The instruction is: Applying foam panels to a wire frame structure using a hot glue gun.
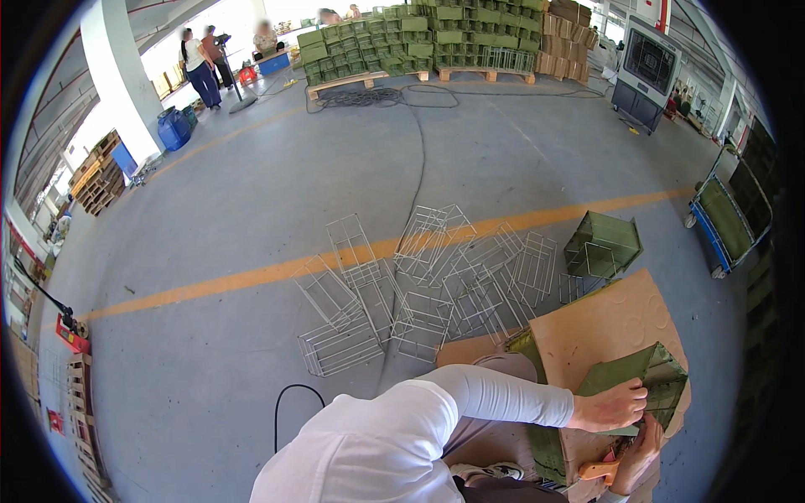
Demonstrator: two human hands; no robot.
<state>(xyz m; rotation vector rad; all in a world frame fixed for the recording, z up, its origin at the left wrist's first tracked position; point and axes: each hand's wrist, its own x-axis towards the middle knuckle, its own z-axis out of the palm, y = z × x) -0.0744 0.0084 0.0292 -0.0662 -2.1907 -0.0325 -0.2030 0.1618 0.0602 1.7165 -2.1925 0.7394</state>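
My left hand [610,407], in a long white sleeve, reaches across to the right and pinches the near edge of a green fabric-covered box [650,377]. My right hand [640,453] sits just below it, fingers closed on the same box's lower edge. The box lies tilted on a brown cardboard sheet [599,323] on the floor. An orange-handled tool [599,471] lies on the cardboard right beside my right hand. Whether the hand touches it cannot be told.
Several bare wire frames [419,289] lie scattered on the grey concrete floor ahead. A finished green box [604,243] stands beyond the cardboard. A black cable [289,398] loops at left. A blue cart [725,222] stands right; pallets of green boxes [419,38] and people [201,67] are far back.
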